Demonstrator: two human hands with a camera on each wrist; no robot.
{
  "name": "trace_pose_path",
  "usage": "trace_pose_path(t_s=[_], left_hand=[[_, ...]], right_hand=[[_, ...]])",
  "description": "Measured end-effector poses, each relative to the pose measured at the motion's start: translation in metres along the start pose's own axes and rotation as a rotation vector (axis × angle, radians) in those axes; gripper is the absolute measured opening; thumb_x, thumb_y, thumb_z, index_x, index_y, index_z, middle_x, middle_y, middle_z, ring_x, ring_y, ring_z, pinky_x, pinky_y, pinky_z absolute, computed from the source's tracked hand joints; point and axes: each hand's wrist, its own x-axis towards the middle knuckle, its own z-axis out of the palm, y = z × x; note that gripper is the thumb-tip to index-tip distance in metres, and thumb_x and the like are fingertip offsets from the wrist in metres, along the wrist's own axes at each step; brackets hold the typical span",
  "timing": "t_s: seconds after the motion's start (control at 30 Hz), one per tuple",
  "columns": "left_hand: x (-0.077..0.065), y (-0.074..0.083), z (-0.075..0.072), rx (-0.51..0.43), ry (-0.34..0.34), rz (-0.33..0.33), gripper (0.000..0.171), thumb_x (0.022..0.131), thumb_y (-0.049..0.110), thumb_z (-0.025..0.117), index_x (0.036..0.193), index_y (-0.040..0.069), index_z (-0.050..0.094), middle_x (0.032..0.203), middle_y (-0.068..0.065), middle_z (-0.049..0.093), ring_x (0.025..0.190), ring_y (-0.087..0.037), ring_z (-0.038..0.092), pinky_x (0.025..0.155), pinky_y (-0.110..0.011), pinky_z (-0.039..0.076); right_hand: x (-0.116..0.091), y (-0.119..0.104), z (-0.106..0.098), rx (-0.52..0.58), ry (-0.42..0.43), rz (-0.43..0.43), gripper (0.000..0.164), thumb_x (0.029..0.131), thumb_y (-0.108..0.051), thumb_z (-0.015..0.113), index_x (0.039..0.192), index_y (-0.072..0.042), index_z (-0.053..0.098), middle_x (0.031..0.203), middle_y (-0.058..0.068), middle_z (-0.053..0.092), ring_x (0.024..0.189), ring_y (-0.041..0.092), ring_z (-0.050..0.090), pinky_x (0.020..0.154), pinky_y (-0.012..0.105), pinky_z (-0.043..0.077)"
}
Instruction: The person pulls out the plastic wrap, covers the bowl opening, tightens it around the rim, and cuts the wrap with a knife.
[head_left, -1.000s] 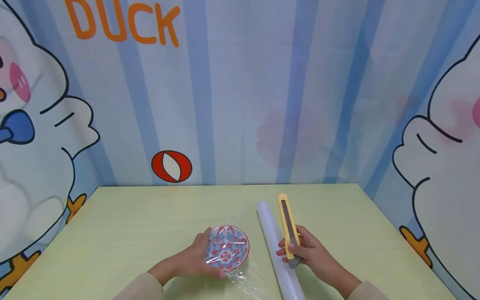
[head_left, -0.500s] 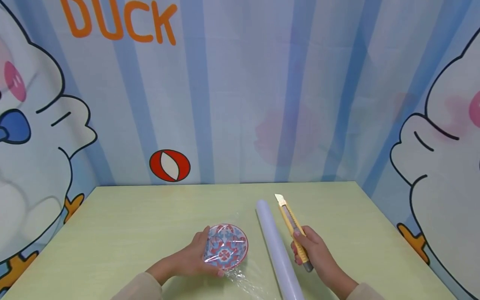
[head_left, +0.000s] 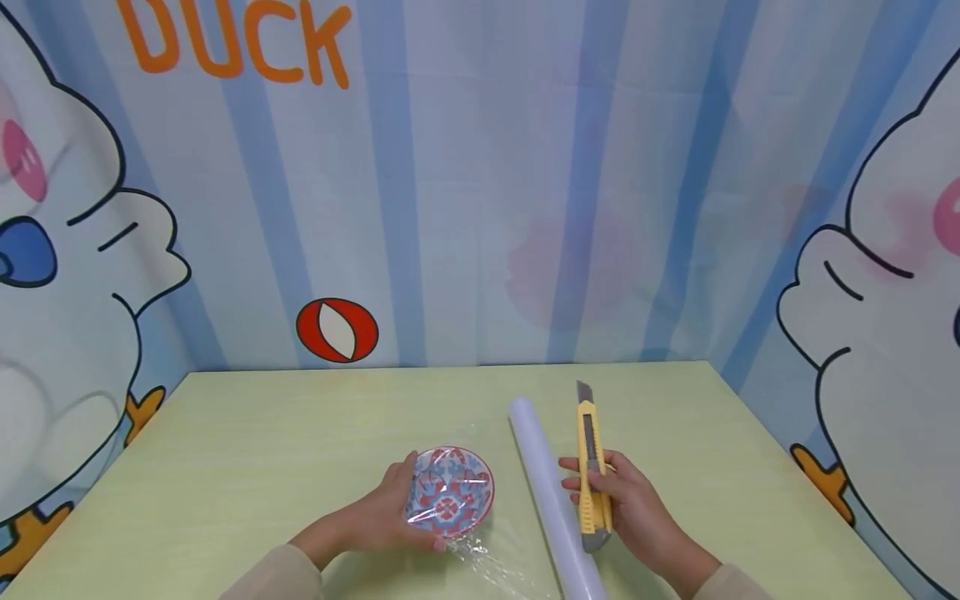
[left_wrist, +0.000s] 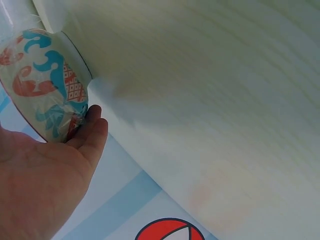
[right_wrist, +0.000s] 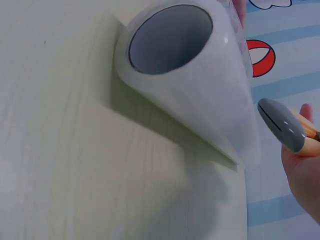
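A small patterned bowl (head_left: pixel 452 490) in red, blue and white lies under clear plastic wrap (head_left: pixel 480 554) left of centre on the table. My left hand (head_left: pixel 378 512) grips its left side, thumb at the near edge and fingers at the far side. In the left wrist view the film wrinkles over the bowl's painted surface (left_wrist: pixel 47 75). My right hand (head_left: pixel 626 500) holds a yellow utility knife (head_left: pixel 590 450), blade out and pointing up and away. Between the hands lies the whitish roll of plastic wrap (head_left: pixel 551 492); the knife's grey end (right_wrist: pixel 282 125) stands near it, apart.
The pale green table (head_left: pixel 300 433) ends at the back against a blue striped curtain (head_left: pixel 480 208) with cartoon ducks. In the right wrist view the roll's hollow core (right_wrist: pixel 170 40) faces the camera. Film stretches between roll and bowl.
The knife's blade has come out since a second ago. My right hand tilted the knife left, then turned it upright with its flat face showing. My left hand keeps its hold on the bowl.
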Motion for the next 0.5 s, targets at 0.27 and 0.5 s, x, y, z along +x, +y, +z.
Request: trace_pose_path(t_s=[0.27, 0.5], left_hand=[[0.001, 0.0, 0.0, -0.005, 0.004, 0.009, 0.127, 0.061, 0.055, 0.079, 0.148, 0.007, 0.0, 0.144, -0.015, 0.02, 0.125, -0.03, 0.034, 0.102, -0.054, 0.036], [-0.001, 0.002, -0.001, 0.003, 0.008, 0.042, 0.126, 0.062, 0.052, 0.079, 0.147, 0.003, 0.0, 0.144, -0.018, 0.02, 0.126, -0.03, 0.033, 0.104, -0.054, 0.033]], right_hand=[[0.0, 0.004, 0.005, -0.078, 0.078, -0.036, 0.034, 0.097, -0.007, 0.032, 0.128, 0.005, 0.022, 0.093, -0.004, 0.054, 0.075, 0.005, 0.054, 0.074, 0.024, 0.05], [0.002, 0.007, 0.012, -0.091, 0.239, -0.049, 0.017, 0.098, -0.011, 0.036, 0.109, 0.001, 0.036, 0.075, -0.002, 0.051, 0.056, 0.007, 0.048, 0.056, 0.022, 0.045]])
